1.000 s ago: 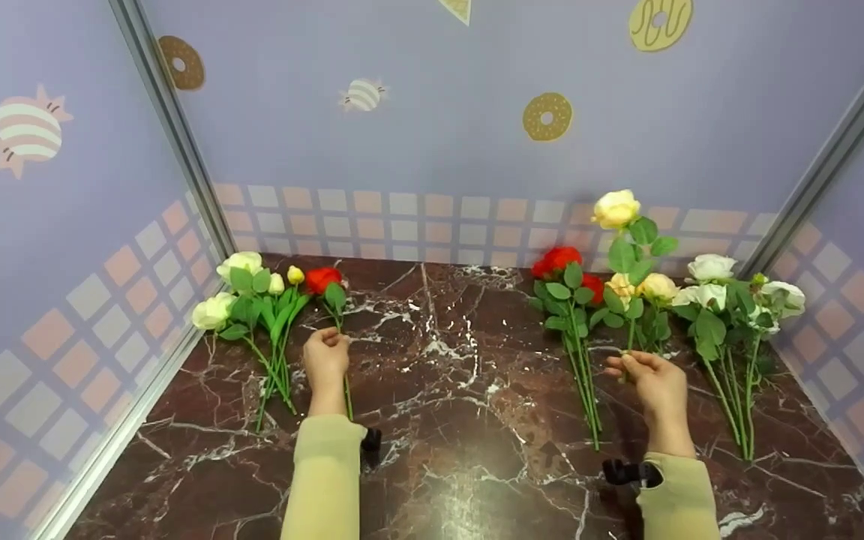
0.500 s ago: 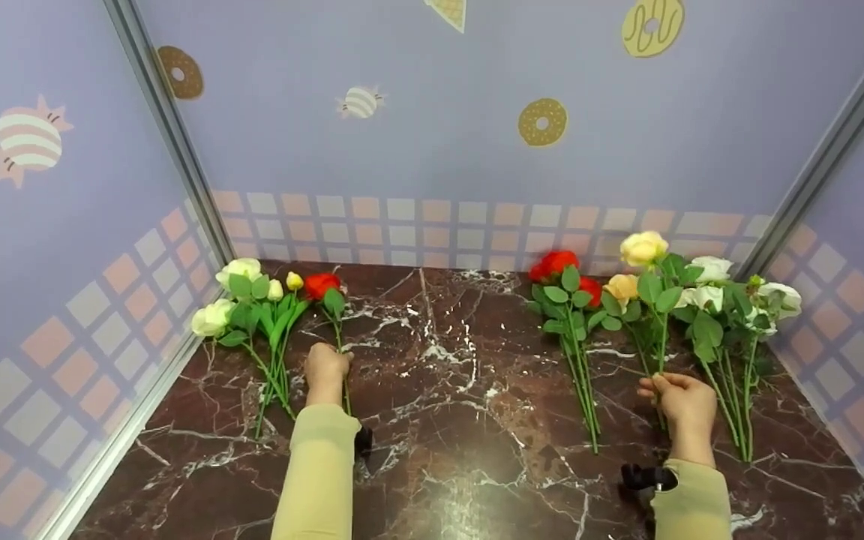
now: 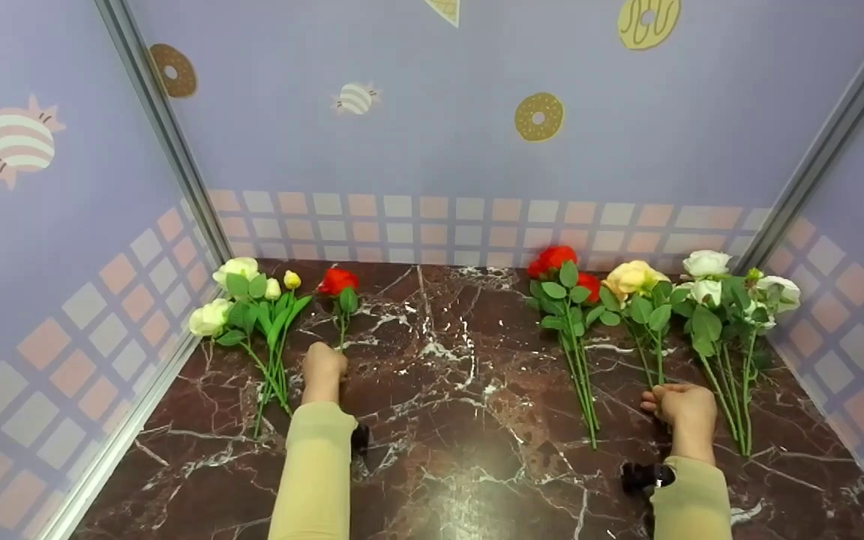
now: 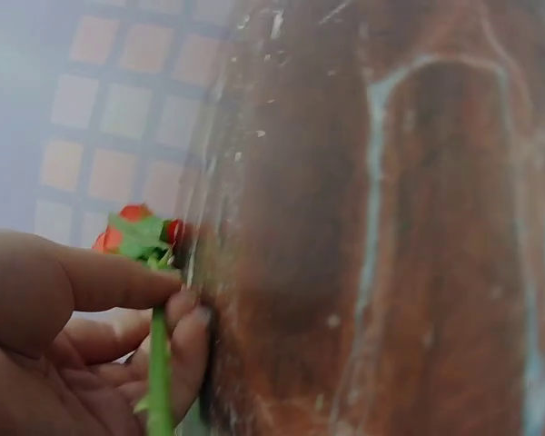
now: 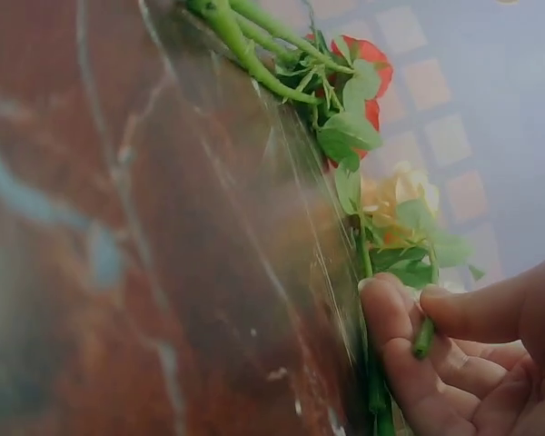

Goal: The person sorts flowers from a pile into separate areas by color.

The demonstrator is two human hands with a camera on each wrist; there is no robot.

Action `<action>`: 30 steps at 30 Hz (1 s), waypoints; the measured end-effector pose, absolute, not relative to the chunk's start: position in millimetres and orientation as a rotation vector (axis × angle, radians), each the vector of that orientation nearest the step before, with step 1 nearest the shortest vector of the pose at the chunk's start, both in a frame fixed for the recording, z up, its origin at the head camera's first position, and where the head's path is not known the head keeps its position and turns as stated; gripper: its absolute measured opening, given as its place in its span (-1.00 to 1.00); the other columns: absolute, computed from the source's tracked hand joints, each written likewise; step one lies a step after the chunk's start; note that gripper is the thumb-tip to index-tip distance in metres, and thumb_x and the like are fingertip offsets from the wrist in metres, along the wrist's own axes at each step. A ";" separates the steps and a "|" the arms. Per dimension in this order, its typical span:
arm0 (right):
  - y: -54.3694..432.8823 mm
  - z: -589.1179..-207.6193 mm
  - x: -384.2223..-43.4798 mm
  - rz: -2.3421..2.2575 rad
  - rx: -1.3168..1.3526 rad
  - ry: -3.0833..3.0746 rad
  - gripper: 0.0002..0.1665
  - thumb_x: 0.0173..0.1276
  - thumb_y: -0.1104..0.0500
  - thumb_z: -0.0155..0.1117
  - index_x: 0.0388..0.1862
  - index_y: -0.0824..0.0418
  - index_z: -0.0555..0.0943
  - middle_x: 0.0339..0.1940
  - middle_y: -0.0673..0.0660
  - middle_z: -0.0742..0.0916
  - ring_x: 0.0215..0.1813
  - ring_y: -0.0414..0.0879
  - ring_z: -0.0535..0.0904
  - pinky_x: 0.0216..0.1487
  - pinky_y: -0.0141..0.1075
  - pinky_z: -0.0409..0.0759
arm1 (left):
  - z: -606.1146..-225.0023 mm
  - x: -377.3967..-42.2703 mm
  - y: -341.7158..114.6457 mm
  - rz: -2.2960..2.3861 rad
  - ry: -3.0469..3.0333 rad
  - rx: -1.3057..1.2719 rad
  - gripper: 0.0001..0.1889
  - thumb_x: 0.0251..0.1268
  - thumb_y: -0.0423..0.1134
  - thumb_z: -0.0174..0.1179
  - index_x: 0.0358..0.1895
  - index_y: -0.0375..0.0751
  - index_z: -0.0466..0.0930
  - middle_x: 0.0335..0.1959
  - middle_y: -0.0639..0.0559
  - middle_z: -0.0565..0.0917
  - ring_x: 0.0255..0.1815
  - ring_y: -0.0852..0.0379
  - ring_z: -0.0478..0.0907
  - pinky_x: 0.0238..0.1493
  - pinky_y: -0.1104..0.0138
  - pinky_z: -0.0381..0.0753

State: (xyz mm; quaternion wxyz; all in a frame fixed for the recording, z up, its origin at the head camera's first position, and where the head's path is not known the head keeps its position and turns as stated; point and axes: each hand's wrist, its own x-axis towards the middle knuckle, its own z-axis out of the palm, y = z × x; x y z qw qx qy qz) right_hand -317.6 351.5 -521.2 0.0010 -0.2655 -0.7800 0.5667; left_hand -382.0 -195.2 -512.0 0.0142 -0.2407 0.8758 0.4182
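My left hand [image 3: 325, 369] pinches the green stem [image 4: 160, 372] of a red rose [image 3: 338, 282] between thumb and fingers. The flower points toward the back wall, close over the table. On the right, my right hand [image 3: 685, 411] pinches a yellow rose [image 3: 633, 277] near the cut end of its stem [image 5: 424, 336]. Its bloom overlaps other yellow and peach roses at the back, and its leaves [image 3: 658, 315] hang over their stems. In the right wrist view, another green stem [image 5: 366, 259] runs close beside the fingertips.
White roses [image 3: 211, 317] and yellow tulips [image 3: 292, 280] lie crossed at the left. Several red roses [image 3: 552, 261] lie left of my right hand, and white roses [image 3: 706, 264] to its right. Purple walls [image 3: 432, 135] enclose the marble table [image 3: 462, 450].
My right hand has moved right and down, lowering the yellow rose from upright onto the other yellow ones. On the left, the red rose's bloom has shifted slightly right.
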 end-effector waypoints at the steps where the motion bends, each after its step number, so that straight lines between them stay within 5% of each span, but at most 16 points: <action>1: 351.4 -520.9 -317.6 1.750 -0.842 -2.466 -0.44 0.61 0.26 0.11 0.42 0.60 0.36 -0.53 -0.05 0.79 -0.51 -0.25 0.74 -0.40 -0.42 0.73 | -511.3 -382.0 -196.0 1.391 2.656 -0.755 -0.74 0.36 -0.45 0.18 0.01 -0.57 0.66 -0.31 -0.34 0.77 -0.40 -0.09 0.74 -0.34 0.19 0.75; 4: 350.1 -520.6 -316.8 1.584 -0.847 -2.544 -0.49 0.58 0.19 0.15 0.33 0.54 0.50 -0.53 0.02 0.81 -0.47 -0.18 0.77 -0.40 -0.40 0.68 | -510.4 -383.0 -197.7 1.649 2.411 -0.782 -0.75 0.43 -0.46 0.19 0.04 -0.60 0.63 -0.58 -0.18 0.71 -0.68 0.13 0.64 -0.59 0.33 0.69; 8: 348.6 -521.7 -314.1 1.272 -0.808 -2.640 -0.56 0.52 0.09 0.23 0.11 0.45 0.69 -0.18 0.33 0.84 -0.14 0.18 0.77 -0.17 -0.08 0.72 | -509.4 -383.0 -197.5 1.840 2.196 -0.761 -0.72 0.52 -0.42 0.14 0.09 -0.64 0.58 -0.55 -0.10 0.67 -0.62 0.18 0.65 -0.50 0.36 0.77; 12: 349.4 -523.0 -312.1 1.136 -0.778 -2.679 -0.58 0.46 0.06 0.27 0.02 0.40 0.75 0.15 0.49 0.70 0.12 0.46 0.58 0.13 0.23 0.61 | -506.9 -378.2 -192.9 1.975 2.061 -0.712 -0.69 0.55 -0.43 0.09 0.19 -0.62 0.54 -0.40 -0.14 0.73 -0.47 0.14 0.73 -0.32 0.34 0.83; 22: 352.0 -525.3 -311.6 1.101 -0.737 -2.705 -0.67 0.37 0.12 0.37 -0.14 0.40 0.79 -0.06 0.43 0.79 0.05 0.46 0.61 0.15 0.25 0.60 | -515.5 -367.2 -168.6 2.249 1.937 -0.561 -0.56 0.52 -0.43 0.15 0.34 -0.61 0.42 0.05 -0.43 0.73 -0.22 0.03 0.83 -0.09 0.22 0.85; 30: 352.5 -527.5 -313.1 1.157 -0.788 -2.692 -0.63 0.37 0.15 0.39 -0.01 0.44 0.72 0.10 0.48 0.71 0.12 0.47 0.56 0.19 0.26 0.56 | -516.0 -359.8 -142.8 2.405 1.919 -0.479 -0.58 0.50 -0.44 0.17 0.31 -0.60 0.47 -0.14 -0.33 0.80 -0.26 0.06 0.82 -0.01 0.16 0.83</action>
